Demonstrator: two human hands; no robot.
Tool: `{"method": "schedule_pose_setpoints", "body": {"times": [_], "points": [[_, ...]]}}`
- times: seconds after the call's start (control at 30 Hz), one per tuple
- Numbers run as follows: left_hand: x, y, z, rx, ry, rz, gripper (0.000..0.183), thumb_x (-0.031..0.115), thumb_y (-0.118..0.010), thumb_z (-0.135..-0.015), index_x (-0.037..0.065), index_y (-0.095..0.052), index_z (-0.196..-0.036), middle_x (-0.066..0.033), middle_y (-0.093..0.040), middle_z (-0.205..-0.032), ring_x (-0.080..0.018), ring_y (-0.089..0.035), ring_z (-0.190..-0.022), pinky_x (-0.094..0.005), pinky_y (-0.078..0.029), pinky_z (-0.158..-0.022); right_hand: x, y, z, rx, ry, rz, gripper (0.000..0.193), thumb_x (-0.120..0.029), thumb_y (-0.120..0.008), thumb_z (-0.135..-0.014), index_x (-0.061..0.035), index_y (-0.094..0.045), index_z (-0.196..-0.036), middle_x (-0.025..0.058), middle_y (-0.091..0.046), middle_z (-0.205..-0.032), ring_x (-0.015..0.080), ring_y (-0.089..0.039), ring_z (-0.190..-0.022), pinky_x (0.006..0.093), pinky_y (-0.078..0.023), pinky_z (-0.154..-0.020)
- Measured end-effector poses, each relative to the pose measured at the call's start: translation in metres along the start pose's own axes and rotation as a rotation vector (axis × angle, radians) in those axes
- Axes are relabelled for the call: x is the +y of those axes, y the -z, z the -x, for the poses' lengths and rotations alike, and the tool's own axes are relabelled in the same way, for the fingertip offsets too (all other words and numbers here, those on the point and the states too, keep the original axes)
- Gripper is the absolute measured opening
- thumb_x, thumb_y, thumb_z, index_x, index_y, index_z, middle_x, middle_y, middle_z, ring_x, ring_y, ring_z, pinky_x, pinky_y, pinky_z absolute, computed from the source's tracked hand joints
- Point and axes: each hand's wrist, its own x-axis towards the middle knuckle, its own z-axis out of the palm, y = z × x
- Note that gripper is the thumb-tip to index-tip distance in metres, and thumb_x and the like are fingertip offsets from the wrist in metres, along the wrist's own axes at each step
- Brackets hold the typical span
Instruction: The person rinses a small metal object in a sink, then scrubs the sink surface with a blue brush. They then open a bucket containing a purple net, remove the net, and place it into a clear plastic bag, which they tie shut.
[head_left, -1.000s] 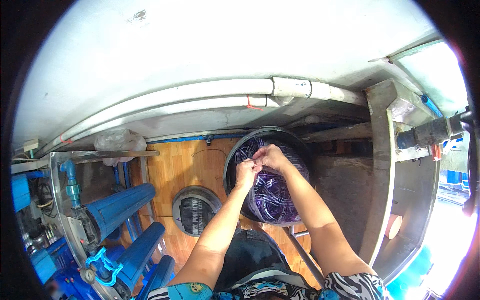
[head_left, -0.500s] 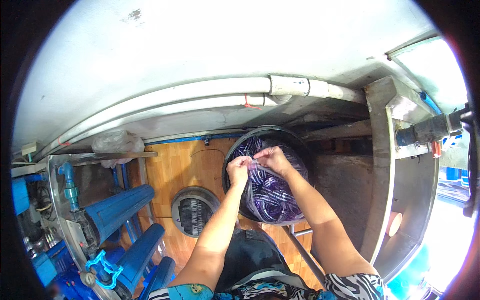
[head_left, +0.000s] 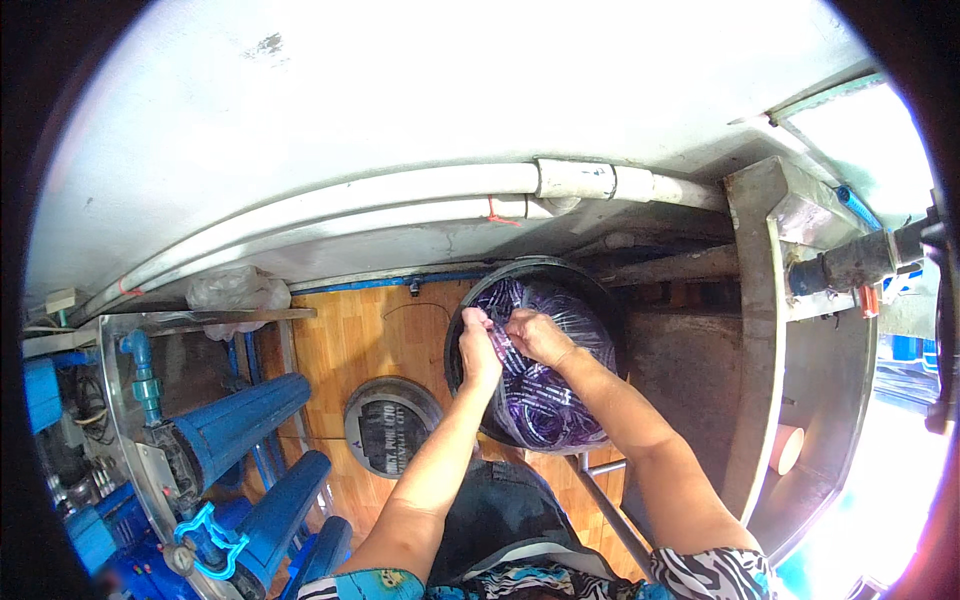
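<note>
Slightly right of the middle of the scene, on the wood-patterned floor point(head_left: 350, 325), stands a round black bin point(head_left: 613, 308) with a clear plastic bag point(head_left: 560, 408) inside, full of loosely coiled purple strips with pale markings. Both bare hands work over the far left part of the bin. The left hand point(head_left: 481, 352) is curled nearly closed, with bunched plastic and purple material at its fingers; the right hand point(head_left: 543, 340), just beside it, has its fingers bent inward and fingertips at the same bunched stretch, though its exact grip is hidden. To the left of the bin sits a smaller round grey-and-black container point(head_left: 390, 428). Farther left, blue cylinders point(head_left: 240, 425) are mounted on a metal frame point(head_left: 125, 420). White pipes point(head_left: 400, 190) run along the far wall, and a worn upright post point(head_left: 755, 380) stands to the right.
</note>
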Motion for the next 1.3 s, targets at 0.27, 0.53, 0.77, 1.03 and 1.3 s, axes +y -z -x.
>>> {"method": "schedule_pose_setpoints", "body": {"times": [0.27,0.53,0.77,1.03,1.3], "points": [[-0.018,0.018,0.015,-0.099,-0.632,-0.888,0.024,0.009,-0.062,-0.085,0.003,-0.044,-0.101,-0.0123,-0.055,-0.078,-0.0265,-0.060,-0.070,-0.0368,-0.049,-0.064,0.021,-0.003,-0.012,-0.299,-0.313,-0.169,0.015,-0.014,-0.065,-0.068,-0.0047,-0.068,-0.080,0.0146,-0.065,-0.081,0.0288,-0.062,-0.071,0.0395,-0.050,-0.069],[-0.013,0.022,0.022,-0.143,-0.871,-0.806,0.015,0.008,-0.067,-0.079,0.001,-0.063,-0.092,-0.0163,-0.064,-0.092,-0.0342,-0.064,-0.085,-0.0384,-0.052,-0.074,0.046,-0.010,-0.013,-0.437,-0.682,-0.773,0.012,-0.016,-0.056,-0.073,-0.0050,-0.060,-0.072,-0.0005,-0.051,-0.061,0.0112,-0.046,-0.056,0.0290,-0.035,-0.052],[-0.012,0.014,0.024,-0.135,-0.800,-0.884,0.010,0.005,-0.063,-0.078,0.001,-0.062,-0.087,-0.0140,-0.064,-0.089,-0.0352,-0.065,-0.082,-0.0394,-0.052,-0.071,0.034,0.001,-0.014,-0.408,-0.759,-0.799,0.010,-0.012,-0.058,-0.071,-0.0043,-0.064,-0.074,0.0002,-0.056,-0.065,0.0126,-0.050,-0.062,0.0289,-0.039,-0.057],[-0.022,0.011,0.030,-0.004,-0.711,-1.104,0.017,0.012,-0.065,-0.077,0.004,-0.060,-0.092,-0.0110,-0.061,-0.105,-0.0317,-0.061,-0.090,-0.0407,-0.048,-0.079,0.037,-0.004,-0.019,-0.458,-0.396,-0.195,0.019,-0.011,-0.062,-0.072,-0.0049,-0.070,-0.089,0.0131,-0.069,-0.085,0.0258,-0.065,-0.081,0.0348,-0.050,-0.076],[-0.035,0.019,0.019,-0.072,-0.720,-0.779,0.040,0.003,-0.065,-0.073,0.008,-0.055,-0.111,-0.0083,-0.066,-0.093,-0.0266,-0.062,-0.094,-0.0390,-0.045,-0.085,0.042,-0.003,-0.020,-0.305,-0.348,0.010,0.016,-0.009,-0.062,-0.069,-0.0082,-0.067,-0.084,0.0156,-0.068,-0.083,0.0341,-0.065,-0.084,0.0418,-0.051,-0.073]]}}
